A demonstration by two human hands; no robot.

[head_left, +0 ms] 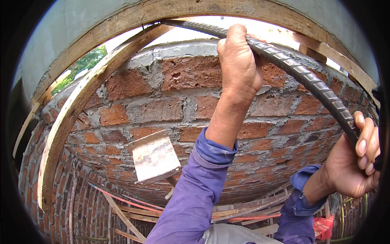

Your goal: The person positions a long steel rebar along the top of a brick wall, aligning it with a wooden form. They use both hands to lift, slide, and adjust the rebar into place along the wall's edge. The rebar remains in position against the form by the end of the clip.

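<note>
Wall: a curved red brick wall with grey mortar joints (170, 105) fills the view, framed by pale wooden planks (65, 122).
Bar: a long, dark, ribbed steel reinforcing bar (308, 79) lies across the wall's top, its long axis running from upper centre down to the right edge.
Left hand: the left hand (239, 61) is clenched around the bar's upper stretch, arm raised in a purple sleeve (195, 191).
Right hand: the right hand (357, 162) grasps the bar's lower stretch, fingers wrapped over it near the right edge.
Relation: the bar spans between both fists; the left hand is nearer the wall's top.
Small item: a pale metal plate (154, 156) sticks out from the bricks, below the left forearm.
</note>
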